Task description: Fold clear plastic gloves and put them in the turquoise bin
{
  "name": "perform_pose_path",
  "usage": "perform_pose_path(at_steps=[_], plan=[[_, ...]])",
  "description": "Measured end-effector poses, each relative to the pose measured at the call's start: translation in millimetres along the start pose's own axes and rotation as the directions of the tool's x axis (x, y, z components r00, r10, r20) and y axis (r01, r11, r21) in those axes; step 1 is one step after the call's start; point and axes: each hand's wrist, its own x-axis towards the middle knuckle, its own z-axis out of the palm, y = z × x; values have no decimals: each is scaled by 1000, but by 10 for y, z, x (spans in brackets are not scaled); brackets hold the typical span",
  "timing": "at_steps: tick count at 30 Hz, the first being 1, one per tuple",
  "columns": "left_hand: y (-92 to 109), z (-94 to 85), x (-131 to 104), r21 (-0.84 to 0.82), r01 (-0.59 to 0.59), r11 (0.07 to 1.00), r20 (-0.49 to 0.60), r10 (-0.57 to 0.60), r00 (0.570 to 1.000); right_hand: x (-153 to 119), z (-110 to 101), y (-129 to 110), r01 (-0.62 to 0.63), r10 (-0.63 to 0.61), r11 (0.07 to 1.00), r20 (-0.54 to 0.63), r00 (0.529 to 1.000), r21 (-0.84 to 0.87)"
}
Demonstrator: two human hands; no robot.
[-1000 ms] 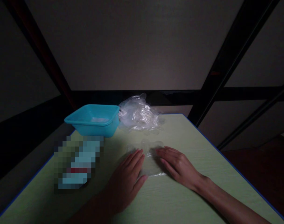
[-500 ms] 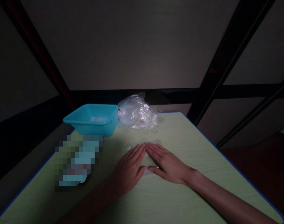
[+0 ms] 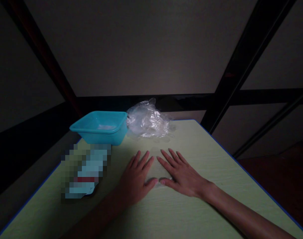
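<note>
Flat on the table lies a thin, clear plastic piece (image 3: pixel 158 171), perhaps a disposable glove; the hands cover much of it. My left hand (image 3: pixel 136 177) presses down over its left side, palm down, fingers spread. On the right side, my right hand (image 3: pixel 182 176) rests the same way, fingers fanned out. The two thumbs point at each other with a small gap over the plastic. Neither hand grasps anything. Behind them sits a crumpled heap of clear plastic gloves (image 3: pixel 150 121), with rounded finger-like tips at its edges.
A blue plastic basin (image 3: pixel 104 137) stands at the back left, beside the heap. In front of it lies a pixelated light-blue object (image 3: pixel 91 169), its kind hidden. The pale green table (image 3: pixel 211 205) has a blue edge, with a wall behind.
The fingers of both hands have spread apart, and the fingertips, close together before, have moved away from each other. The plastic under them lies flatter. The view has shifted slightly.
</note>
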Motion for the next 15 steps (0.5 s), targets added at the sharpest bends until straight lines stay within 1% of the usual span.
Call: perform_pose_path(at_steps=[5,7,8,10,12,13,15], plan=[[-37,70,-23,-47,63,997,-46,-65,997,-5,19,31,0,0,999,-6,1000,38],[-70,77,-43,-112,49,993,-106,-61,992,-18,-15,67,27,-25,995,-30,999,96],[-92,67,-57,-157,31,987,-156,-56,986,-30,-47,89,55,-47,989,-62,997,137],[-134,15,-91,-254,-32,967,-271,-39,962,-63,-138,132,146,-114,964,-149,982,224],[-164,-74,-130,-327,-131,936,-355,7,935,-107,-244,162,265,-211,923,-209,955,278],[-170,-124,-147,-348,-187,918,-370,48,928,-132,-292,167,312,-261,909,-207,943,278],[-161,-221,-174,-364,-291,885,-349,160,923,-179,-364,158,360,-336,903,-137,932,233]])
